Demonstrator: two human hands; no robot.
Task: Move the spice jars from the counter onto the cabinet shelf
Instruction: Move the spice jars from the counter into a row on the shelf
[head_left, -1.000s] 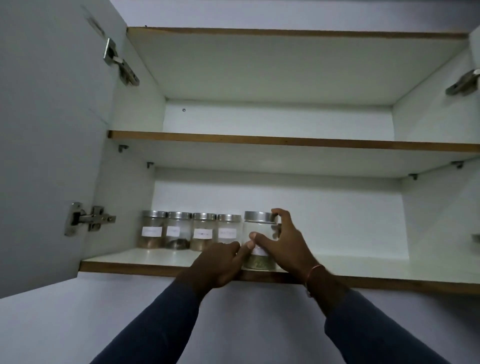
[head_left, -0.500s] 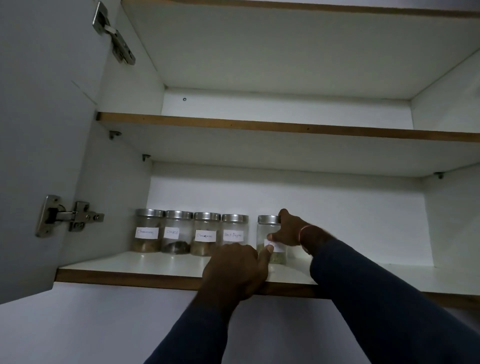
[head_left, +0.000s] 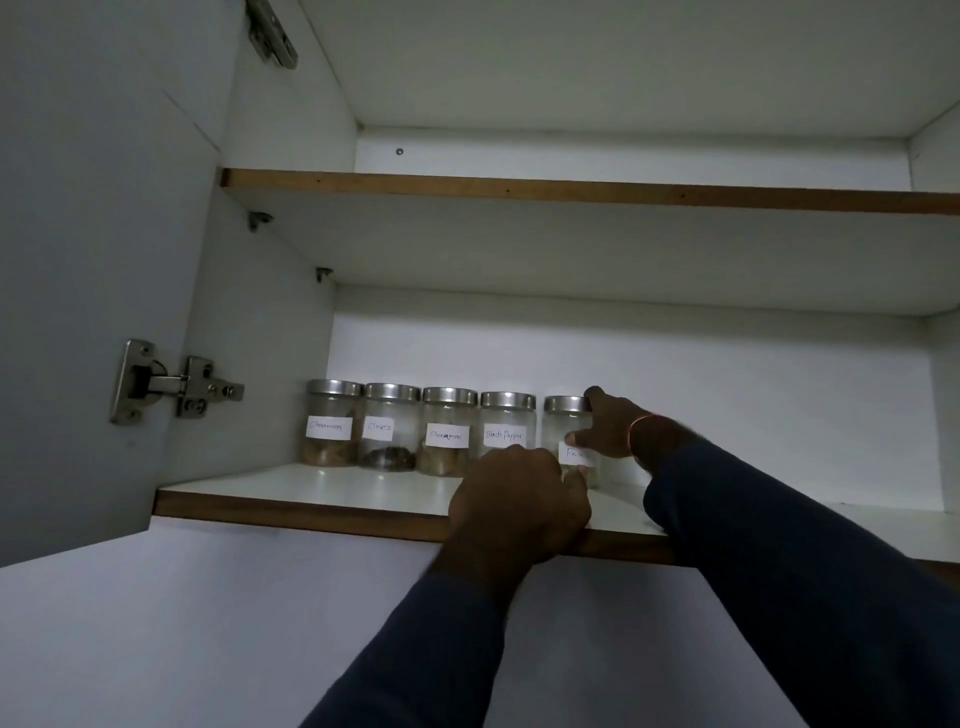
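Several glass spice jars with metal lids and white labels stand on the lower cabinet shelf (head_left: 337, 488). Four form a row at the back left, from the leftmost jar (head_left: 332, 436) to the Black Pepper jar (head_left: 506, 423). Just right of that row stands a fifth jar (head_left: 558, 415). My right hand (head_left: 615, 428) grips this fifth jar, thumb on its label and a finger on the lid. My left hand (head_left: 519, 501) rests on the shelf's front edge with its fingers curled, a fingertip by the jar's base. It hides the lower part of the Black Pepper jar.
The cabinet door (head_left: 93, 260) stands open on the left, with a metal hinge (head_left: 171, 387) on it. An upper shelf (head_left: 519, 189) spans the cabinet above the jars. The cabinet's right wall (head_left: 943, 415) bounds the lower shelf.
The fifth jar has slid from the shelf's front edge back toward the row, with my right hand reaching deeper. My left hand stays at the front edge. The view has moved closer.
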